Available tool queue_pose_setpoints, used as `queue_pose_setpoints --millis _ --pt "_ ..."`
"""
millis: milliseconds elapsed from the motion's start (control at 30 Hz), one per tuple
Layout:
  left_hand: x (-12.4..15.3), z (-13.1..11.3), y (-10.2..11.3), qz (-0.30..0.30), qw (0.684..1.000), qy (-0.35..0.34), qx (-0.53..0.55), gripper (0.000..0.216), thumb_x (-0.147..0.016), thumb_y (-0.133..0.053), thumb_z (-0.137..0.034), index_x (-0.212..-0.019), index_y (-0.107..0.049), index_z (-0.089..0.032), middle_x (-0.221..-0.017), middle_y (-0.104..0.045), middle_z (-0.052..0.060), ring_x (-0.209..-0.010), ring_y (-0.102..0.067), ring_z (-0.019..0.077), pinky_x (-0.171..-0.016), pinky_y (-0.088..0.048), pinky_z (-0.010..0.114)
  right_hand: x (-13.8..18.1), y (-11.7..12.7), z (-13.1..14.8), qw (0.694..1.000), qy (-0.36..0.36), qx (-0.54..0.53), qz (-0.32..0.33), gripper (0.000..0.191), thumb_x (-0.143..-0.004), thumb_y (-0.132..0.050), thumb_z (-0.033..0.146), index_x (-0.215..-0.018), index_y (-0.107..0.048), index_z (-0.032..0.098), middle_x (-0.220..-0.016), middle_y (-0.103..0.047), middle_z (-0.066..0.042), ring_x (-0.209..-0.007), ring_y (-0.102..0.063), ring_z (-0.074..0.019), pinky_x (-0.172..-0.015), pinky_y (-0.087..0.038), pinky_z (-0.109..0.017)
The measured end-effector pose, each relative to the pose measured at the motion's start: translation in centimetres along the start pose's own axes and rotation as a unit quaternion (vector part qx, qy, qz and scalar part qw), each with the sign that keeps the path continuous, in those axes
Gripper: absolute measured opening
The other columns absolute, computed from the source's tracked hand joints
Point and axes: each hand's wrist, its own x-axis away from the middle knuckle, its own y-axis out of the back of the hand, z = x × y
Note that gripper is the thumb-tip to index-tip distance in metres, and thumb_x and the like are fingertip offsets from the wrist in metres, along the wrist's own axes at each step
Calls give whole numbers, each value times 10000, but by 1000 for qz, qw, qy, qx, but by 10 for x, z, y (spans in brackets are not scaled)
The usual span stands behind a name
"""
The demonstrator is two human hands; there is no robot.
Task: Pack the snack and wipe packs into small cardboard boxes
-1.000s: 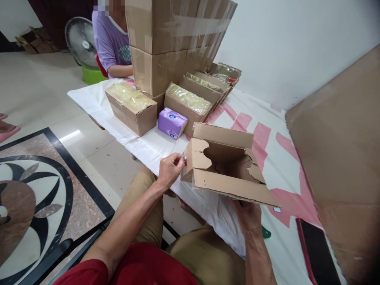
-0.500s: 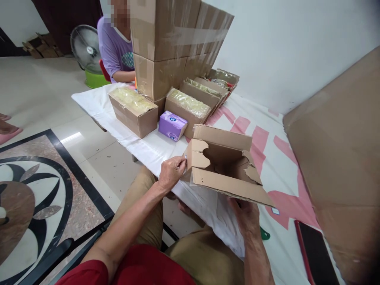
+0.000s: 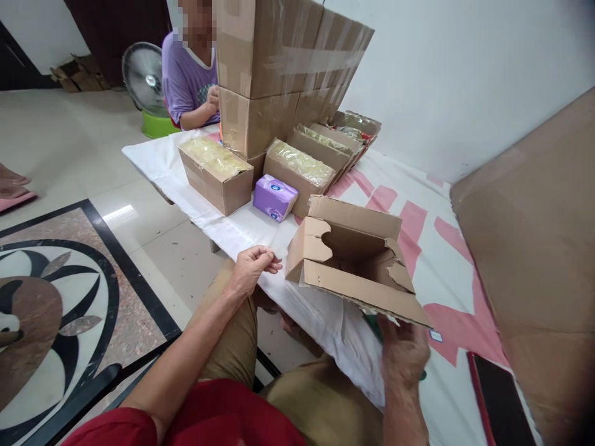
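An open cardboard box (image 3: 357,282) sits tilted on the table before me, its torn flaps spread and its inside dark. My left hand (image 3: 255,267) is just left of it, apart from the box. Thumb and forefinger are pinched together; a tiny bit at their tips is too small to name. Under the near flap, my right hand (image 3: 403,350) has its fingers closed at the flap's edge, partly hidden by the cardboard. A ragged pale strip hangs from that edge. Part of a green object (image 3: 372,326) shows beneath the flap beside the right hand.
A purple tissue pack (image 3: 275,198) stands behind the box, near a filled carton (image 3: 216,176) and a row of filled boxes (image 3: 300,167). Taped cartons (image 3: 274,68) are stacked high. A phone (image 3: 499,399) lies right. Across the table sits a person (image 3: 188,80).
My left hand has come away from the box's side, toward the left. The right hand has shifted right along the near flap. The other person's hand has risen.
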Motion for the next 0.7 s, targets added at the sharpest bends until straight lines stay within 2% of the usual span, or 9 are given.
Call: queue_pose_setpoints --millis 67,133,267,333,367,433,533,600,700 --pt "17 -9 9 35 997 56 28 403 -655 -869 -497 -745 -678 -154 -687 -758 67 -620 -748 189 -610 -602 290 17 7 9 998 -39 7 -56 388 -767 -833 473 -1027 -733 204 -930 -757 -62 -885 -717 -244 -849 -611 -438" --pt "36 -16 13 85 992 95 26 391 -651 -890 -477 -741 -687 -156 -645 -745 59 -599 -741 191 -605 -603 295 42 13 22 996 -79 21 -39 329 -797 -814 478 -960 -752 198 -854 -755 -64 -798 -709 -228 -781 -611 -395" --pt "68 -17 1 191 973 130 -27 331 -705 -869 -445 -734 -712 -155 -639 -751 61 -578 -724 175 -618 -599 293 89 10 57 975 -125 -12 185 359 -833 -774 529 -1001 -779 211 -878 -779 -78 -707 -708 -204 -697 -606 -344" --pt "79 -12 -12 223 963 141 -59 296 -708 -866 -413 -741 -722 -157 -658 -760 58 -591 -724 170 -634 -599 290 99 3 71 954 -136 -55 261 415 -847 -758 542 -1117 -770 227 -978 -788 -84 -750 -715 -197 -703 -604 -328" --pt "84 -9 -19 236 958 146 -71 281 -705 -867 -399 -739 -725 -159 -660 -760 53 -600 -726 169 -642 -600 287 101 1 76 949 -140 -69 276 438 -842 -763 537 -1155 -759 231 -1008 -785 -83 -767 -711 -192 -708 -599 -319" --pt "92 -1 -31 256 950 154 -88 265 -701 -867 -386 -717 -722 -164 -651 -753 42 -603 -724 163 -645 -598 276 103 -1 83 947 -144 -72 276 400 -826 -781 501 -1115 -762 224 -962 -773 -64 -750 -686 -176 -690 -576 -295" --pt "102 11 -45 276 942 154 -109 265 -713 -864 -399 -702 -727 -172 -626 -749 37 -579 -702 145 -626 -583 251 103 7 87 954 -138 -40 265 203 -832 -753 406 -888 -766 211 -752 -711 -16 -647 -606 -145 -613 -504 -257" --pt "107 19 -52 282 940 149 -121 273 -724 -863 -419 -718 -740 -175 -628 -755 41 -581 -699 146 -622 -582 247 103 16 87 958 -116 -20 263 151 -845 -710 353 -809 -751 212 -682 -674 2 -611 -564 -135 -594 -471 -251" --pt "110 27 -62 285 939 149 -121 330 -738 -855 -484 -752 -758 -169 -717 -791 70 -634 -723 167 -652 -610 271 97 42 84 971 -75 16 226 128 -857 -676 314 -807 -739 214 -696 -683 3 -640 -582 -144 -635 -485 -257"
